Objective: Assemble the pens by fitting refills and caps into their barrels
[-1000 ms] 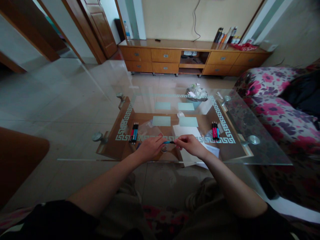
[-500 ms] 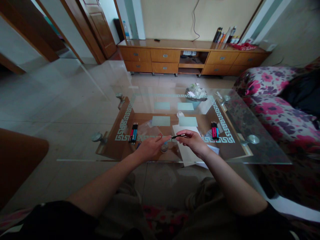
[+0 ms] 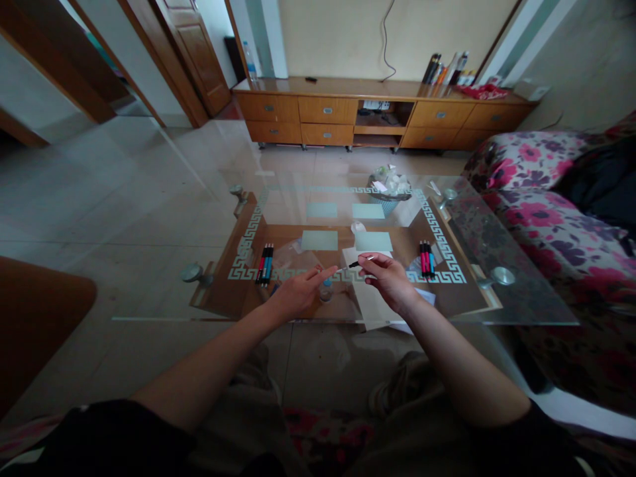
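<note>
Above the glass table [image 3: 536, 291], my right hand [image 3: 387, 281] pinches a black pen part [image 3: 354, 264] between thumb and fingertips. A shiny end of it shows at the fingers. My left hand [image 3: 298, 290] faces it from the left, fingers pressed together and pointing right. A thin pale sliver shows between the left fingertips and the black part; what the left fingers hold is too small to make out. On the left of the table lies a row of red, blue and black pens [image 3: 265, 264]. A similar row of pens [image 3: 426, 259] lies on the right.
White paper [image 3: 370, 298] and a small clear bottle [image 3: 325, 291] show beneath my hands; whether on or under the glass is unclear. A bin [image 3: 390, 192] with a plastic bag stands beyond. A wooden cabinet [image 3: 328, 109] lines the wall. A flowered sofa [image 3: 536, 212] stands right.
My right hand has moved slightly right and away from my left. The black part now stands apart from the left fingertips, with the thin pale sliver showing in the gap.
</note>
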{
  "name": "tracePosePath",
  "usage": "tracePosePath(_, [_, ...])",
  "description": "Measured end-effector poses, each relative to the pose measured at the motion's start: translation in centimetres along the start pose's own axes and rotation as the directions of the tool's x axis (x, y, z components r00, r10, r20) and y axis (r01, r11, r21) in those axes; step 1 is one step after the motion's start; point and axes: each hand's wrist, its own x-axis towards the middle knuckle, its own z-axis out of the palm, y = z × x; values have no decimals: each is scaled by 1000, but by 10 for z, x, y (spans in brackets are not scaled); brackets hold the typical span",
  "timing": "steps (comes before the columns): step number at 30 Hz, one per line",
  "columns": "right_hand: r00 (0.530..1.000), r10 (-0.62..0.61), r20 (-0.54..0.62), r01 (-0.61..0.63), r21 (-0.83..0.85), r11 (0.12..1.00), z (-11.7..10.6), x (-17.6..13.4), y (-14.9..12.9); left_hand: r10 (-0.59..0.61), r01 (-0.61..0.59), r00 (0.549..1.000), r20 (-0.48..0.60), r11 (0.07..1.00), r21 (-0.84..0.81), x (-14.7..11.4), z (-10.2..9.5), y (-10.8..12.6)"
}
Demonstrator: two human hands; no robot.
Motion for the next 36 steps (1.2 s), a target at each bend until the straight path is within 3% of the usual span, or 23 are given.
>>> tracePosePath(14, [995, 16, -103, 3, 176, 984, -3, 5, 1, 7, -7, 1000, -9, 1000, 8, -1, 0, 2])
tracePosePath(18, [999, 29, -24, -28, 40, 999, -2, 5, 5, 27, -26, 1000, -16, 1000, 16, -1, 2, 0])
tracePosePath(24, [993, 1, 117, 26, -226, 974, 10, -6, 2, 18, -18, 1000, 20, 1000, 18, -1, 2, 1])
tracePosePath(29, [992, -6, 126, 36, -242, 970, 12, -8, 0, 47, -48, 998, 47, 998, 28, -1, 0, 2])
tracePosePath(36, [995, -57, 85, 74, -211, 975, 7, -3, 5, -1, -10, 997, -82, 992, -125, 0, 6, 2])
